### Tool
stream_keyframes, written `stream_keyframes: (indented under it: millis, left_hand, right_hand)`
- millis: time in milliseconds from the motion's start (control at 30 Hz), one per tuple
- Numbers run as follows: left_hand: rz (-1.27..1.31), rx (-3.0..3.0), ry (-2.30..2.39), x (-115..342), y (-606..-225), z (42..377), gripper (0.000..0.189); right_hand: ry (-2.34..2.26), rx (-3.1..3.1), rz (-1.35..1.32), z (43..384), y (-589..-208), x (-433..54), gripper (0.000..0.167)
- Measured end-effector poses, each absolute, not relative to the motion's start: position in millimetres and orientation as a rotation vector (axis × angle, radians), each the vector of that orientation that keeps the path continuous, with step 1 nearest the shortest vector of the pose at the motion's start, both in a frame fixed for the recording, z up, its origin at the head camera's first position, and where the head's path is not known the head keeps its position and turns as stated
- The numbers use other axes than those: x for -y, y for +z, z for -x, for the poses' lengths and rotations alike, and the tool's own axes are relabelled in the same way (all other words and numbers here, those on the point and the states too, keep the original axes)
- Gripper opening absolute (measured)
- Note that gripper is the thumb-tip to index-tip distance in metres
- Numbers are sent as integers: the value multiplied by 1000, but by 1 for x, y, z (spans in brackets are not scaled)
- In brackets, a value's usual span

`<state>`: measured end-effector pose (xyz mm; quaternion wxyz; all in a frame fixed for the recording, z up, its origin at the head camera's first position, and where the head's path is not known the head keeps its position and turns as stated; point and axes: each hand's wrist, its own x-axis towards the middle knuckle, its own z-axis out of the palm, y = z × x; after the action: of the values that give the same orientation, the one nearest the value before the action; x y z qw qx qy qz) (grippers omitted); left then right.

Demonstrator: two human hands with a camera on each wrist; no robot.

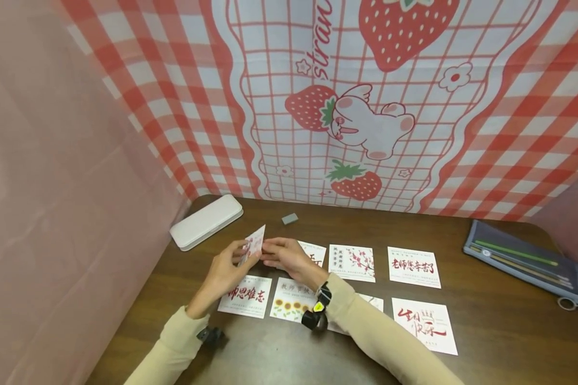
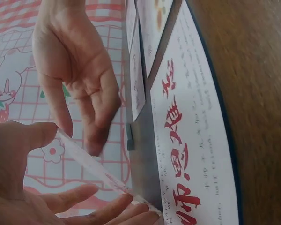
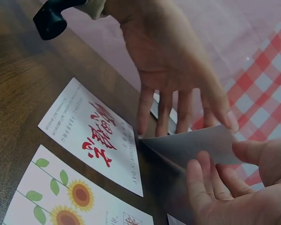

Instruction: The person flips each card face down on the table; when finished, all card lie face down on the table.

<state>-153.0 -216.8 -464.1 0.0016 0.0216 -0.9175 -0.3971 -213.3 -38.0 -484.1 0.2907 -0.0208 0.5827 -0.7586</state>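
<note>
White card pinched between thumb and fingers of the left hand — right hand at the card's edge, hold unclear

A curtained-off nook with a wood-grain desk, whether in a home cannot be told; a strawberry-print cloth hangs behind; pink drapes flank it; a white case and a blue mesh pouch give a study-corner look.

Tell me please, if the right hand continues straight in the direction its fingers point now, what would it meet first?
Most likely the card that the left hand holds: the right hand points toward it from close by. Whether the two already touch, I cannot tell.
</note>
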Motion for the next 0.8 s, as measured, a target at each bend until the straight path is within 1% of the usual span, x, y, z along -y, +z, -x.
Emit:
stream_keyframes:
  millis: [200, 333, 467, 533, 633, 800]
  left_hand:
    - [3, 2776, -1351, 215, -460, 150, 45]
    - [86, 2630, -1480, 214, -456, 149, 34]
    - [132, 2485, -1546, 214, -453, 148, 29]
    - [132, 2440, -1558, 215, -451, 148, 28]
    - [89, 2407, -1583, 215, -449, 148, 30]
    - [-6, 2393, -1601, 219, -450, 150, 32]
  right_hand:
    - [-1981, -1564, 66, 210, -488, 42, 47]
    - [-1942, -1596, 72, 208, -489, 43, 61]
    - [-1897, -1644, 59, 208, -486, 45, 77]
    - [-1891, -1662, 42, 209, -484, 46, 83]
    - [-1901, -1674, 16, 210, -484, 49, 86]
    - [-1905, -1717, -27, 210, -483, 52, 81]
